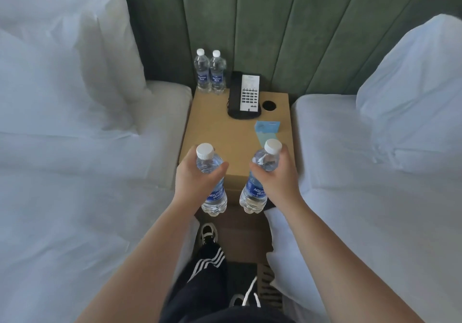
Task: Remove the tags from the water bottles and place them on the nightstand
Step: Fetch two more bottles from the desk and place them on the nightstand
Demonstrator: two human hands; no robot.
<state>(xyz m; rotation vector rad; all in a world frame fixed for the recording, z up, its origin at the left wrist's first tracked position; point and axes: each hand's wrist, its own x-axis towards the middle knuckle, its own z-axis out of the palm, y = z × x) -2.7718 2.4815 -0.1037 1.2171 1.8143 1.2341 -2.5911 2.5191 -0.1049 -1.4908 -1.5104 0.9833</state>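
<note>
My left hand [197, 180] grips one bottle [212, 185], my right hand [275, 180] another [255, 192] (neither tagged); blue tags [267, 129] lie beyond my fingers on the nightstand [212, 127].

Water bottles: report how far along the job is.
Done: two bottles stand at the nightstand's back left corner, and pale blue tags lie near its right edge. In hand: the left hand and right hand each grip a tagless bottle short of the nightstand. Left: set both down.

Nightstand [212, 127] between beds; phone [243, 97] right of bottle pair [210, 73]
</note>
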